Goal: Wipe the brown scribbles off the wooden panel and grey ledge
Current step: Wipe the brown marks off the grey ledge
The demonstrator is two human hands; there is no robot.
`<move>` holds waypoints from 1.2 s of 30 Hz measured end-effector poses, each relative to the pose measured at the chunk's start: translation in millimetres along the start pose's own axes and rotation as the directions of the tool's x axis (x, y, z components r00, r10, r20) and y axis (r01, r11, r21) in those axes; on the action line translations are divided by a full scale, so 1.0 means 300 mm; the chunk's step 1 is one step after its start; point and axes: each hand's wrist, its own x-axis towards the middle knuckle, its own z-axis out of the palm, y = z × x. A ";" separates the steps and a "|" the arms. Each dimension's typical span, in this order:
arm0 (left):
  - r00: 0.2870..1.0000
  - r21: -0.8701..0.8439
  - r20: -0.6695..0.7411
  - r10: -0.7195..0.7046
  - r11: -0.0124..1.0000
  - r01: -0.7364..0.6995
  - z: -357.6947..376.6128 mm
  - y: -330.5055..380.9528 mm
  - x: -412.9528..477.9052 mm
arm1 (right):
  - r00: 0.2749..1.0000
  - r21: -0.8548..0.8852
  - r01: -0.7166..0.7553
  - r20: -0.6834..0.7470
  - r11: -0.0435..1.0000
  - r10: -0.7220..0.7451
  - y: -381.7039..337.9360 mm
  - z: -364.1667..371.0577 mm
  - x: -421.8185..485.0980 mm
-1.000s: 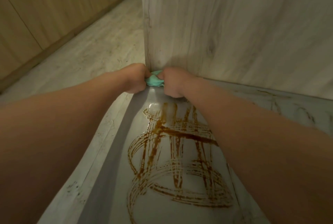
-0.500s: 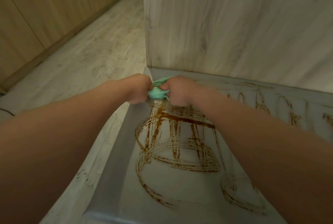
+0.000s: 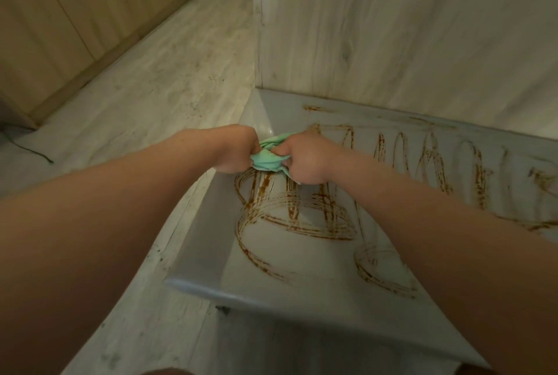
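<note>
The left hand [image 3: 234,149] and right hand [image 3: 305,160] share a tight grip on the bunched green cloth [image 3: 267,159] at the grey ledge [image 3: 211,254]'s left end. Thick brown scribbles [image 3: 296,211] cover the ledge, so wiping seems barely begun; the wooden panel [image 3: 392,27] looks clean.

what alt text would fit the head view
The left hand and right hand grip a bunched green cloth at a grey ledge covered in brown scribbles. A pale wooden panel rises behind it.
</note>
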 end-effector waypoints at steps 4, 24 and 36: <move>1.000 0.009 0.025 -0.005 1.000 0.005 0.012 0.024 -0.048 | 1.000 0.030 -0.009 0.016 1.000 0.009 -0.018 0.022 -0.038; 0.981 -0.212 0.191 -0.021 0.975 0.063 0.134 0.045 -0.332 | 0.981 0.101 0.077 0.170 0.992 -0.094 -0.140 0.077 -0.268; 0.915 -0.331 0.396 0.080 0.942 0.061 0.188 0.191 -0.431 | 0.913 0.128 0.151 0.362 0.980 -0.188 -0.128 0.117 -0.421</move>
